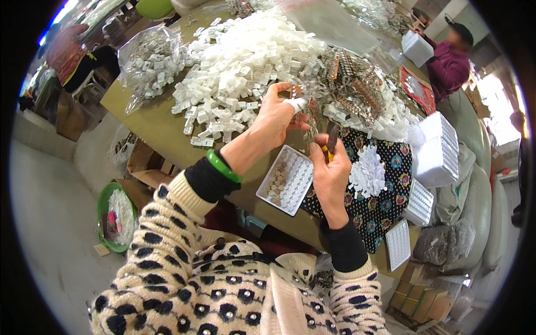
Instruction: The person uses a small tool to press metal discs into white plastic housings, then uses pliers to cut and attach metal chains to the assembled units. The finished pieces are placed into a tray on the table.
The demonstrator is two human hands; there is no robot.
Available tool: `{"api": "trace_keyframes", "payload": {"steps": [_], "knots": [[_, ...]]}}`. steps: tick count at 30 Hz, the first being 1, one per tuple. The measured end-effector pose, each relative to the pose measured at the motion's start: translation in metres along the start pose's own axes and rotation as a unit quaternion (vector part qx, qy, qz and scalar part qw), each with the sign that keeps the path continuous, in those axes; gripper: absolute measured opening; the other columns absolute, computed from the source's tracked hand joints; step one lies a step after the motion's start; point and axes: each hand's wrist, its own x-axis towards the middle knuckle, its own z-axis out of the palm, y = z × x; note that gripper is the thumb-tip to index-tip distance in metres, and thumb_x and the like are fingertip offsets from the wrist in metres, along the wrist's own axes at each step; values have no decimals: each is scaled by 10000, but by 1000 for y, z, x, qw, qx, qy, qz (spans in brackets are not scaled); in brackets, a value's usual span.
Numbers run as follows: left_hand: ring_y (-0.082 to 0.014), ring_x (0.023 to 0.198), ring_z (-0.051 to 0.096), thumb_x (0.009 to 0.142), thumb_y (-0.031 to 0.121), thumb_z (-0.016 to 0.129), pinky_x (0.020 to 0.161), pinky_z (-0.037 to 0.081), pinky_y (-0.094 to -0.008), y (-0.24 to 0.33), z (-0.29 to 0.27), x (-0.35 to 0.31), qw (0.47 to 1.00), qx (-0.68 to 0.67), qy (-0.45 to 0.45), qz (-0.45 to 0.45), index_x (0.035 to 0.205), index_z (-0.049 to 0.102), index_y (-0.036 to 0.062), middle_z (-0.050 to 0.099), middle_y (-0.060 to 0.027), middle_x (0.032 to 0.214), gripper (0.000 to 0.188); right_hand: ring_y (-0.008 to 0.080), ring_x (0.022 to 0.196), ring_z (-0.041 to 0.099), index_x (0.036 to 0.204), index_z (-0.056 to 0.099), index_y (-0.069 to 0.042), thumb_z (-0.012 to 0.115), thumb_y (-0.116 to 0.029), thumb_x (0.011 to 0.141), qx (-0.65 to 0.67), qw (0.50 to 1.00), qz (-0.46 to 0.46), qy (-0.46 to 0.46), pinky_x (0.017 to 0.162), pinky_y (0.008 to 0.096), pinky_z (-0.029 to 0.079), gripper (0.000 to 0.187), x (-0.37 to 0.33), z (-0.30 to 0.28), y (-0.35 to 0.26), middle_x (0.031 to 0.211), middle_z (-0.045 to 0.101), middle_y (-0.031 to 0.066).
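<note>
My left hand (pixel 271 121), with white wrapping on one finger, is closed on a bundle of thin metal chains (pixel 312 116) above the table. Lower and to the right, my right hand (pixel 331 181) grips pliers (pixel 333 138) with dark jaws and yellow handles, close to the hanging ends of the chains. What its fingertips pinch besides the pliers is too small to make out. Below both hands lies a white moulded tray (pixel 294 196) with rows of small cups, some of them filled with little round pieces (pixel 277 182).
A big heap of small white boxes (pixel 240 61) covers the table's far left, beside a clear bag (pixel 152 64). Chains (pixel 357 84) pile up behind my hands. White tags (pixel 368 171) lie on a patterned cloth (pixel 385 209); stacked trays (pixel 438 151) stand right. Another person (pixel 448 64) works far right.
</note>
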Motion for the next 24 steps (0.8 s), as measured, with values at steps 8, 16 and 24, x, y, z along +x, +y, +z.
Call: {"api": "trace_keyframes", "payload": {"steps": [8, 16, 24], "knots": [[-176, 816, 637, 938, -18, 534, 729, 574, -313, 5, -9, -43, 990, -78, -114, 39, 1480, 293, 127, 560, -105, 1051, 612, 187, 820, 648, 1198, 605, -12, 703, -21, 808, -5, 994, -103, -29, 684, 276, 519, 403, 19, 6, 3, 995, 634, 115], [-139, 953, 588, 840, -83, 570, 839, 525, -276, 12, -42, -42, 947, 102, -240, 187, 1422, 458, 115, 555, -48, 996, 625, 70, 887, 609, 1197, 610, 1, 680, 34, 857, 165, 982, 22, -91, 765, 240, 528, 349, 25, 7, -5, 1028, 647, 31], [-243, 879, 566, 748, 33, 738, 746, 472, -330, 27, -62, -34, 743, 478, -61, 464, 1099, 688, 104, 525, -62, 912, 362, 56, 713, 577, 1078, 669, -8, 687, -57, 889, 125, 987, 10, -99, 607, 195, 436, 196, 45, 6, -19, 829, 648, 2]]}}
